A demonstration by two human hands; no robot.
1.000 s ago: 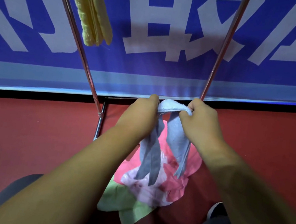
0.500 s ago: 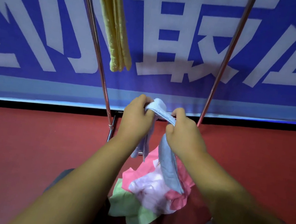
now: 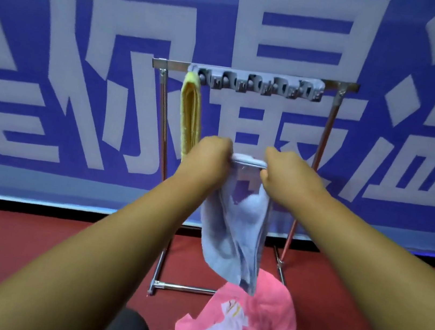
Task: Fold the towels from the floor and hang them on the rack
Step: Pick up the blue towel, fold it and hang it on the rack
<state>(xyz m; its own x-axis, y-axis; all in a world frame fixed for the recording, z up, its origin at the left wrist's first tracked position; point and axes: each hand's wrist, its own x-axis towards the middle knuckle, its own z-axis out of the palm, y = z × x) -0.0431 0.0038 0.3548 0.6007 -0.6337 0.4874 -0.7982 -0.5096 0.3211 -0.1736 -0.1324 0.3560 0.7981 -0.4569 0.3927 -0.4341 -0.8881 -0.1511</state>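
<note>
Head view, mid-frame: left hand (image 3: 207,157) and right hand (image 3: 284,172) pinch shut on the blue towel's (image 3: 235,224) folded top edge below the rack (image 3: 255,75); it looks light, limp, best held by corners.

1. I see both hands higher than a second ago: the left hand (image 3: 207,157) and right hand (image 3: 285,169) now sit in front of the banner's lettering, well above the floor (image 3: 28,249).
2. The blue towel (image 3: 235,224) no longer dangles as two narrow strips; it hangs as one broader folded panel, its top edge stretched flat between my two fists.
3. My view tilts up: the rack (image 3: 255,74) top bar and its grey clip strip (image 3: 259,84) come into sight.
4. The yellow towel (image 3: 190,112) shows in full, hanging from the bar.
5. The pink towel (image 3: 259,312) sits lower in my view, clear of the blue one's tip.
</note>
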